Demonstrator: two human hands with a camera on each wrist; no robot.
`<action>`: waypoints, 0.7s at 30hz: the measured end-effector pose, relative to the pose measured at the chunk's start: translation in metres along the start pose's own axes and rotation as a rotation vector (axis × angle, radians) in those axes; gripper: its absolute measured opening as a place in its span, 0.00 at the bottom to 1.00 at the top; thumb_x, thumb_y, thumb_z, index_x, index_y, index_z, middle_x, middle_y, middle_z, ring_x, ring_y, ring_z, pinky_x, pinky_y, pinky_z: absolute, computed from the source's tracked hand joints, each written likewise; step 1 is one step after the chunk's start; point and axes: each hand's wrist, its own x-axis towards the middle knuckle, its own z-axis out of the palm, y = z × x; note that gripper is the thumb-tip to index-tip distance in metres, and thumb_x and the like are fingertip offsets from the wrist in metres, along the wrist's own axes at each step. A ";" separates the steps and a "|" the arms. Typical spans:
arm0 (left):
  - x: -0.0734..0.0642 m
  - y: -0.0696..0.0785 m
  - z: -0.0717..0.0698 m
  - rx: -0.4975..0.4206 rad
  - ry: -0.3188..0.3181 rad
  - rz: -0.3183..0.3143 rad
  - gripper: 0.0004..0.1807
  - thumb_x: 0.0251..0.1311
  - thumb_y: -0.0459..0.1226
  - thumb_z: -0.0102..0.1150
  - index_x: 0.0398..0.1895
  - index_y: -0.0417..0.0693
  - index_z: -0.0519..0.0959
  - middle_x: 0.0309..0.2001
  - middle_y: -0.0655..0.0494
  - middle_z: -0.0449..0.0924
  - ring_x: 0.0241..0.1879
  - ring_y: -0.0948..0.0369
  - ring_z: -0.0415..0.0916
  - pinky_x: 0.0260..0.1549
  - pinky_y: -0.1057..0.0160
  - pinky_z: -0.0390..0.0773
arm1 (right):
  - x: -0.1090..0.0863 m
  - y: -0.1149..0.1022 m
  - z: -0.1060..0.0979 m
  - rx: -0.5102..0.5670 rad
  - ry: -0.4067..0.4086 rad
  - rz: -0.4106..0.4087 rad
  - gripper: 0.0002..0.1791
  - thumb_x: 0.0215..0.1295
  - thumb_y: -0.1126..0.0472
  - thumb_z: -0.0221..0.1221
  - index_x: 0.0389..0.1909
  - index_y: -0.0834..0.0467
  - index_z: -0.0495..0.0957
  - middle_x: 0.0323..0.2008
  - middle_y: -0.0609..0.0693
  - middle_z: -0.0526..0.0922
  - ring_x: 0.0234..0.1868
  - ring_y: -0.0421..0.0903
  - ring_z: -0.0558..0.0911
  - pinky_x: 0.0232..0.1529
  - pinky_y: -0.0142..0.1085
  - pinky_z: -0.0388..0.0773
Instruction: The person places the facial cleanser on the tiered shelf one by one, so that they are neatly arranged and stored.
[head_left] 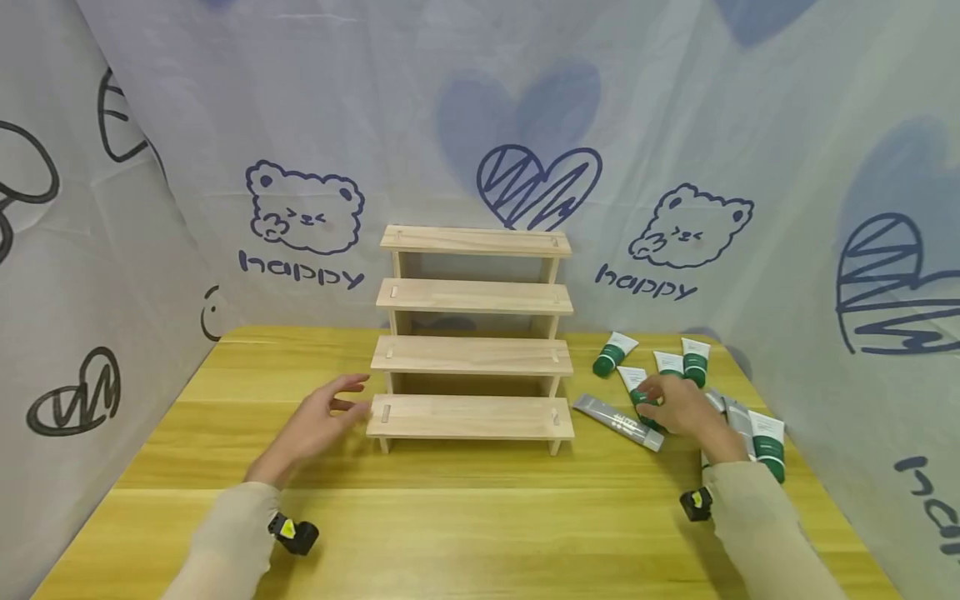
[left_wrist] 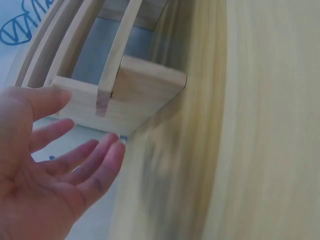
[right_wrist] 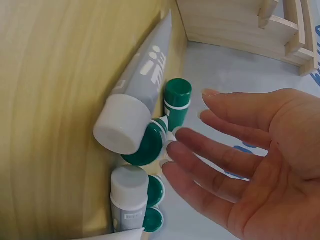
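A pale wooden shelf with stepped tiers point(head_left: 471, 357) stands at the table's back middle. My left hand point(head_left: 318, 423) is beside its lower left end, fingers loosely spread and holding nothing; the left wrist view shows the thumb close to the shelf's side panel point(left_wrist: 145, 82). Over the tubes on the right hovers my right hand point(head_left: 678, 408), relaxed and holding nothing. Beneath its fingers lies a green and white tube point(head_left: 632, 380), partly hidden by the hand. A grey tube with a white cap point(right_wrist: 122, 122) lies between that hand and the shelf.
Another green and white tube point(head_left: 614, 353) lies near the back edge. Several more tubes, green-white point(head_left: 768, 446) and grey point(head_left: 739, 423), are heaped at the table's right edge. A printed white cloth point(head_left: 420, 108) hangs behind and along both sides of the wooden table point(head_left: 450, 533).
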 end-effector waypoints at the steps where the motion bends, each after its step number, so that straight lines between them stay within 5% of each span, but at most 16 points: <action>1: -0.001 0.000 0.002 -0.038 -0.008 0.000 0.32 0.77 0.43 0.55 0.78 0.44 0.62 0.73 0.33 0.66 0.64 0.37 0.76 0.56 0.44 0.85 | 0.001 0.000 0.002 0.005 0.002 -0.010 0.18 0.68 0.63 0.65 0.54 0.69 0.81 0.47 0.67 0.86 0.49 0.65 0.84 0.51 0.59 0.83; 8: -0.003 -0.003 0.009 -0.232 -0.025 0.018 0.29 0.75 0.35 0.56 0.75 0.38 0.65 0.68 0.30 0.70 0.59 0.40 0.80 0.50 0.52 0.89 | 0.004 -0.001 0.011 0.050 0.001 -0.067 0.16 0.64 0.66 0.68 0.50 0.71 0.83 0.42 0.63 0.88 0.45 0.60 0.86 0.48 0.54 0.86; 21: -0.003 -0.006 0.015 -0.205 -0.022 0.016 0.26 0.72 0.30 0.59 0.72 0.39 0.71 0.66 0.31 0.73 0.58 0.43 0.81 0.46 0.64 0.88 | 0.010 -0.006 0.024 -0.004 -0.057 -0.063 0.13 0.62 0.68 0.68 0.47 0.67 0.84 0.42 0.61 0.89 0.46 0.57 0.87 0.50 0.52 0.86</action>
